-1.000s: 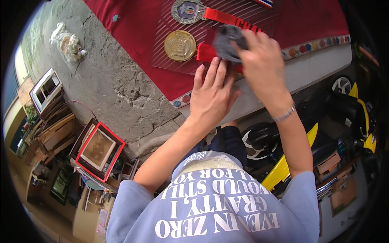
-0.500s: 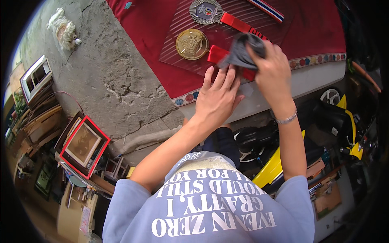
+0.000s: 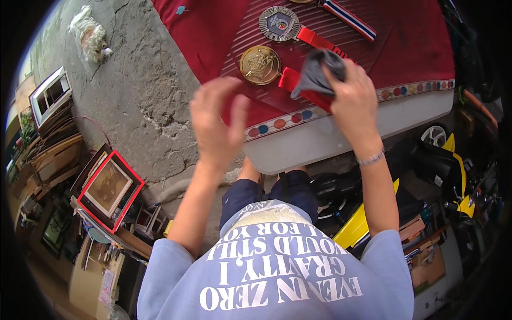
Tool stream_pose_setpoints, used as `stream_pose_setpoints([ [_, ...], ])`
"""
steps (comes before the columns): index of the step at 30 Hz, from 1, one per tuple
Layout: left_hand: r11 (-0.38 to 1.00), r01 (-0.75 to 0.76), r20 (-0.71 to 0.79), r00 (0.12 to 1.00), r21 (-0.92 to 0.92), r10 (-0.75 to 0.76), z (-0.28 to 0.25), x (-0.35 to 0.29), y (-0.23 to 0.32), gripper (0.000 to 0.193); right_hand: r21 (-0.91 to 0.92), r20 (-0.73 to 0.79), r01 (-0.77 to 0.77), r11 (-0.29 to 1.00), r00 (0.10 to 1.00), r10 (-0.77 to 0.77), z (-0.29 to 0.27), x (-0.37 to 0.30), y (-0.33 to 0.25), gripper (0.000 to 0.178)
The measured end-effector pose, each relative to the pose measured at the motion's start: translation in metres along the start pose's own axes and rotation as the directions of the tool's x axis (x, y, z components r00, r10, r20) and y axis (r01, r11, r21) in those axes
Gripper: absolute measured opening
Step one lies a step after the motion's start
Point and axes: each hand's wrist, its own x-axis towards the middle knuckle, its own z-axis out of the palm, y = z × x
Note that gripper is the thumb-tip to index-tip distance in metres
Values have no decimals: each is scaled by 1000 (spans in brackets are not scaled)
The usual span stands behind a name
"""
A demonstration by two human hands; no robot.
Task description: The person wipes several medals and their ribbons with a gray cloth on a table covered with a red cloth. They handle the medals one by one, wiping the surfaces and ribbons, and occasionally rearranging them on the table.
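My right hand (image 3: 354,101) grips a bunched dark grey cloth (image 3: 316,76) over the red ribbon (image 3: 289,79) of a round gold medal (image 3: 260,65). Part of that ribbon is hidden beneath the cloth and fingers. My left hand (image 3: 217,121), a little blurred, hovers at the cloth-covered table's left edge with thumb and fingers apart, holding nothing. Beyond the gold medal lies a silver medal (image 3: 279,24) with a jagged rim and its own red ribbon (image 3: 320,40). A striped red, white and blue ribbon (image 3: 349,20) lies farther back.
A red tablecloth (image 3: 410,58) with a patterned border covers the white table (image 3: 298,144). A white dog (image 3: 89,34) lies on the concrete floor (image 3: 144,69). Yellow-and-black motorbike parts (image 3: 360,218) stand at right; a red-framed picture (image 3: 111,191) leans at left.
My left hand has lifted off the ribbon and swung left, away from the medals. My right hand has stayed near the ribbon with the cloth. The view has shifted slightly.
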Motion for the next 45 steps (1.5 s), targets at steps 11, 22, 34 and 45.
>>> stream_pose_setpoints([
  [11,962,225,169,954,153,-249,37,120,-27,53,896,435,-354,-267,588,682,-8,-32,71,23],
  [22,902,419,171,886,108,-432,47,132,-3,42,865,499,-286,-411,561,660,-7,-16,60,26],
  [34,891,450,216,867,49,-450,47,130,6,43,806,585,-287,-517,519,623,-13,-13,68,27],
  [45,734,565,-78,771,-376,-633,-2,71,29,34,598,609,-177,-782,734,300,-92,2,63,35],
])
